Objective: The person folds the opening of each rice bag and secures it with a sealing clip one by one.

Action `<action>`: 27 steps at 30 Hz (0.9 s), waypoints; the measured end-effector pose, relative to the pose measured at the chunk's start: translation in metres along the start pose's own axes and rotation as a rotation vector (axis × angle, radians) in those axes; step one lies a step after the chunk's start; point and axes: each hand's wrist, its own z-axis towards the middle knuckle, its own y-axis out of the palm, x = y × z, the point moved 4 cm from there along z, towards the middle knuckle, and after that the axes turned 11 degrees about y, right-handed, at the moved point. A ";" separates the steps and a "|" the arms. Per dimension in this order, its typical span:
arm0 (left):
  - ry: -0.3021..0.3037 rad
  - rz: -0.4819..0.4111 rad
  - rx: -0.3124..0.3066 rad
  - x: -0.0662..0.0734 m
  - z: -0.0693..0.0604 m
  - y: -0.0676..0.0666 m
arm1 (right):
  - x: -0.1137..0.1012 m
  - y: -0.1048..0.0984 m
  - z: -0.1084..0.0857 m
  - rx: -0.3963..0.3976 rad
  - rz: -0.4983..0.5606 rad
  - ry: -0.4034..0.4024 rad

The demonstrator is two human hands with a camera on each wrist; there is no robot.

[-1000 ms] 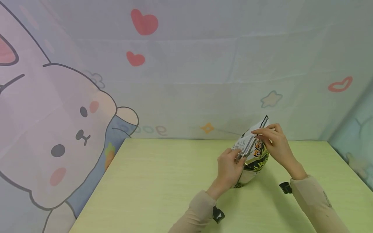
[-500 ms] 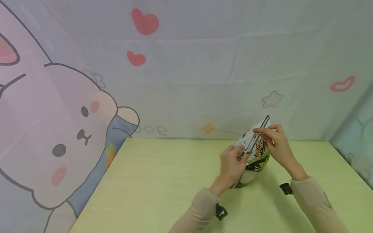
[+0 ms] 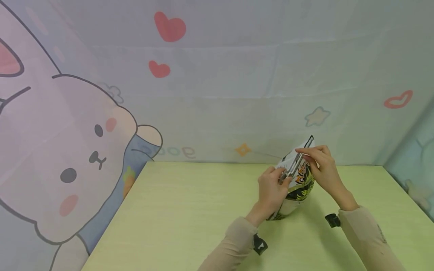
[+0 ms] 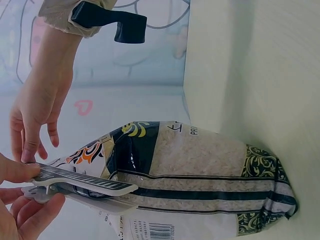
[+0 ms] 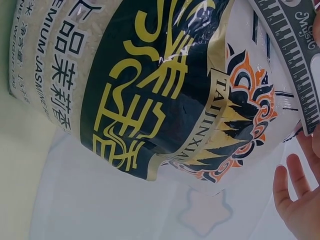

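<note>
A rice bag (image 3: 295, 197) stands on the table, leaning, its white top tilted up and to the right. Grains show through its clear part in the left wrist view. Across the upper part of the bag lies a grey bag clip (image 4: 85, 179) printed with piano keys. Its two bars stand slightly apart at the near end. My left hand (image 3: 272, 190) pinches the clip between thumb and fingers, on the bag's left side. On the right, my right hand (image 3: 326, 173) holds the clip's far end between thumb and index finger, the latter stretched along the top.
The pale green-yellow table (image 3: 190, 210) reaches back to a cloth backdrop (image 3: 220, 82) with hearts and a rabbit. Black wrist mounts (image 3: 260, 244) sit at both sleeve cuffs.
My left hand has moved slightly up and to the right along the bag's top. The right hand has stayed almost in place.
</note>
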 end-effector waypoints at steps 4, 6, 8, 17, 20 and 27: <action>0.004 0.008 0.002 0.000 0.001 0.002 | 0.000 0.000 0.000 0.002 0.017 0.000; 0.002 0.012 -0.001 0.000 0.001 0.003 | 0.000 0.000 0.000 0.002 0.020 0.005; -0.005 0.008 0.000 0.000 0.002 0.003 | 0.001 0.000 0.000 -0.001 0.019 0.005; -0.034 -0.016 0.001 -0.002 0.001 0.003 | 0.005 0.004 0.000 -0.032 0.010 0.003; -0.051 -0.029 -0.003 -0.003 0.001 0.003 | 0.006 0.005 0.000 -0.050 0.013 0.020; -0.120 -0.163 -0.008 -0.008 -0.003 0.004 | 0.007 0.006 0.000 -0.077 0.015 0.067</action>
